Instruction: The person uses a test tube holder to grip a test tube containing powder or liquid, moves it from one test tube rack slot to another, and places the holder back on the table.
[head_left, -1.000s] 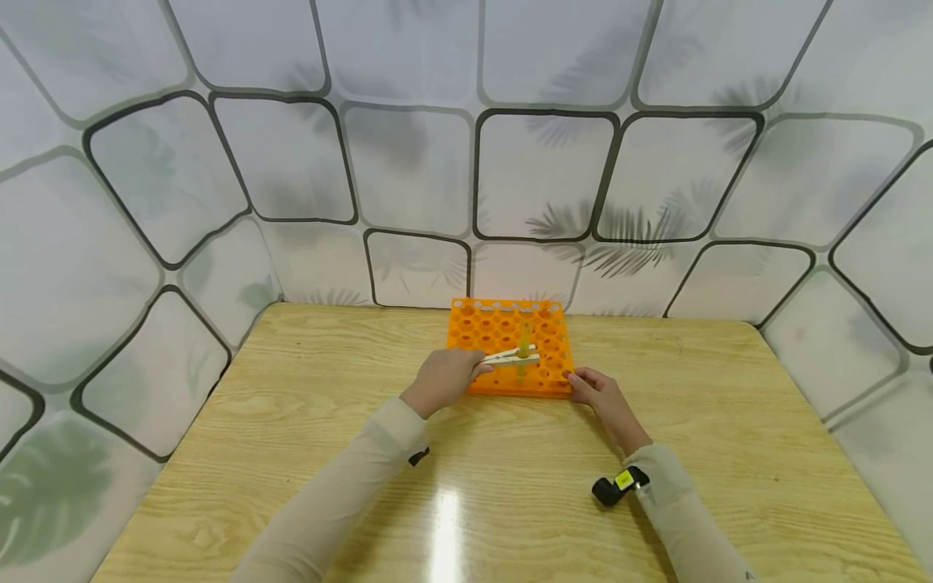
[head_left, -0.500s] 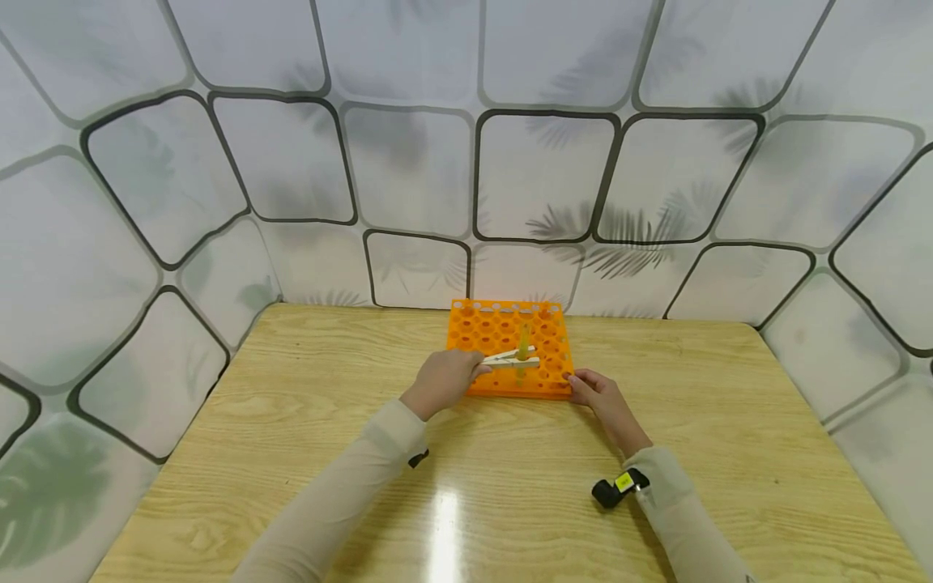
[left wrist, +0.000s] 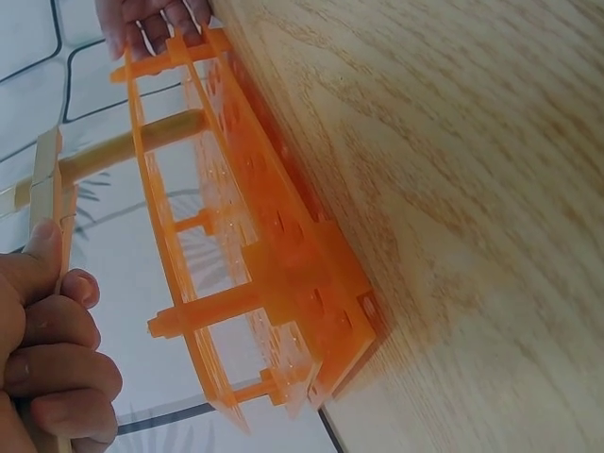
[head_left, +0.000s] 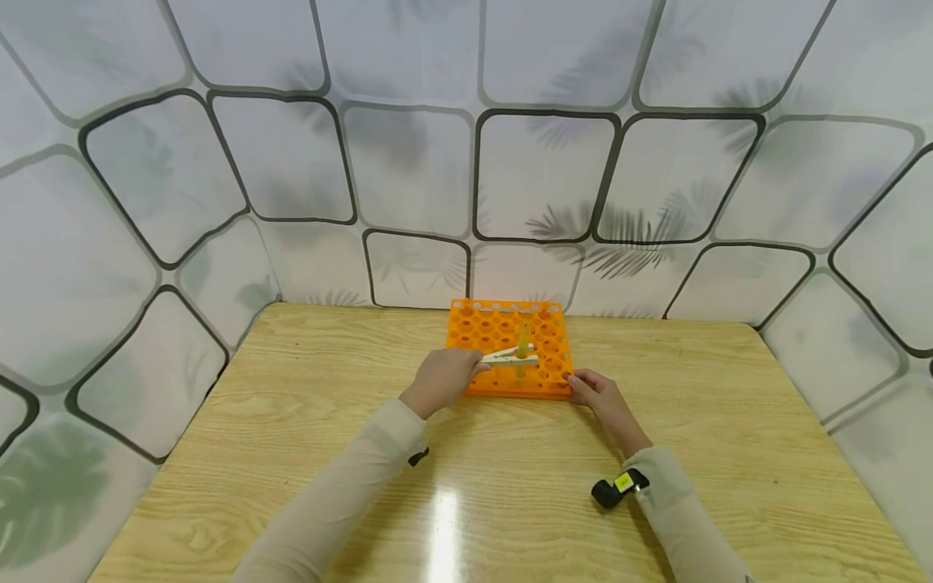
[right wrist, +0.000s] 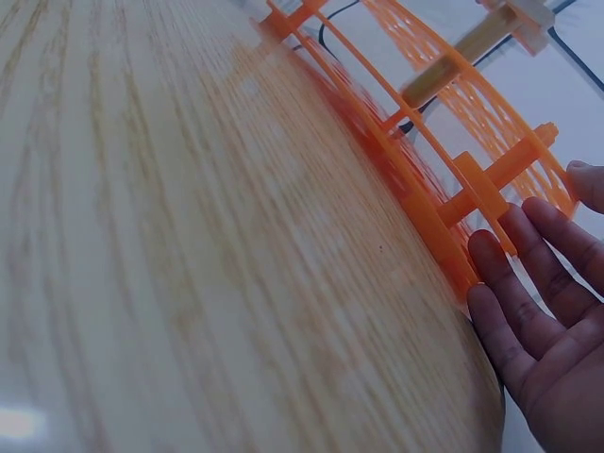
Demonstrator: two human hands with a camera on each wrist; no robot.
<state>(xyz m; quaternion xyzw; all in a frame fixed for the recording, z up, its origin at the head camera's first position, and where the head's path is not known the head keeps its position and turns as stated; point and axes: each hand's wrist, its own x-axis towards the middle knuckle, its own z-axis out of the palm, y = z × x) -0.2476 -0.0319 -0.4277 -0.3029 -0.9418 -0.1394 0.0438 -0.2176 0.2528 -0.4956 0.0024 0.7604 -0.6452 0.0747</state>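
An orange plastic test tube rack with rows of round holes stands on the table. My left hand grips a wooden test tube clamp, its fingers curled around the handle in the left wrist view. Between the clamp's ends is a test tube with yellowish contents. The tube passes through the rack's top plate, and its lower end shows at the middle plate. At the rack's front right corner, my right hand holds the edge, thumb at the top plate and fingers against the side.
The wood-grain table extends around the rack on the left, right and front. Behind it hangs a pale wall covering with dark outlined shapes and leaf prints. A small black camera sits at the right wrist.
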